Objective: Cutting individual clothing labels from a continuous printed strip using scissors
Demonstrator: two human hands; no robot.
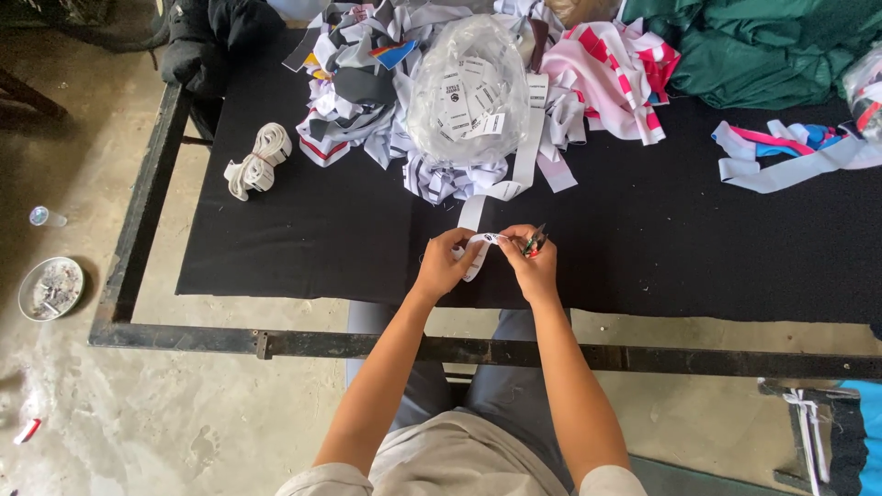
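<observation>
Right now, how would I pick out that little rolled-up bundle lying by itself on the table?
Start at the black cloth-covered table and look to its left part, beside the big heap of fabric scraps. There lies the bundle of white strap, coiled and tied at its middle. Unlike the loose scraps, it sits alone on bare cloth, neatly wound.

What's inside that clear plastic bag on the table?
The clear plastic bag holds a heap of small white tags with dark print. Only the top ones show; glare and crumpled plastic hide those deeper down. The bag covers part of the fabric scraps beneath it.
</observation>
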